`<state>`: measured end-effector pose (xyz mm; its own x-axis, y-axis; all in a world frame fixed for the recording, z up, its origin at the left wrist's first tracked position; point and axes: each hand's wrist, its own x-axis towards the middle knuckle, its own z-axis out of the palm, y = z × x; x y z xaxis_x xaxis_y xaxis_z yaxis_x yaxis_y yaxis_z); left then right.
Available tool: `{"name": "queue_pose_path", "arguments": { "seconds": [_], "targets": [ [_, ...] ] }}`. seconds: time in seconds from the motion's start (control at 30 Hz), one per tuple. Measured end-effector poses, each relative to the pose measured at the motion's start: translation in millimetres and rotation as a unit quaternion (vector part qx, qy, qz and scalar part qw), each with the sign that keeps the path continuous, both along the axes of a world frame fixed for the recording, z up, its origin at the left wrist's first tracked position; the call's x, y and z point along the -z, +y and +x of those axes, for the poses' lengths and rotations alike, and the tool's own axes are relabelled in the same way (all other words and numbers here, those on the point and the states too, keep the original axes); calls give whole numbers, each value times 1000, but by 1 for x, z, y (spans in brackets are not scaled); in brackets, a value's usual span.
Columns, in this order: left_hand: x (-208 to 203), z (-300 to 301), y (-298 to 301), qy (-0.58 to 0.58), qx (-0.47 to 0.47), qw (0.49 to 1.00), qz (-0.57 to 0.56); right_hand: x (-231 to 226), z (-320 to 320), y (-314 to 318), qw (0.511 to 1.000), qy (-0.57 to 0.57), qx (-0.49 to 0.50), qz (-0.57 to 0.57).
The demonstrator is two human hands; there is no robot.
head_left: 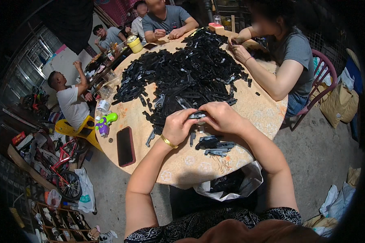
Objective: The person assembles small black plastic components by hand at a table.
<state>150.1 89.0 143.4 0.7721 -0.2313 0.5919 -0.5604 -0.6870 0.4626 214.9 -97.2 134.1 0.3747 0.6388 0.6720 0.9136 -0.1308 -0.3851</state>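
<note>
Between my two hands, over the near side of the round table (150, 160), is a small black and grey plastic part (197, 115). My left hand (177, 126), with a gold bracelet on its wrist, closes its fingers on the part's left end. From the other side my right hand (223, 116) pinches it too. Just beyond my hands spreads a large heap of black plastic parts (182, 73). A few grey and black pieces (215, 146) lie in a small group below my right hand.
A phone (126, 146) and a green and purple toy (105, 123) lie at the left. An open white bag (231, 190) with dark contents hangs at the table's near edge. At the right a person (288, 60) works with both hands; others sit at the far side.
</note>
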Motion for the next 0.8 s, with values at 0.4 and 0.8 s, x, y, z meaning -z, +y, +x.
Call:
{"name": "queue_pose_path", "arguments": {
  "seconds": [0.4,0.8],
  "targets": [
    [4,8,6,8,36,999,27,8,0,8,999,-29,28,-7],
    [-2,3,1,-98,26,989,110,16,-1,10,983,-125,98,-93]
  ]
}}
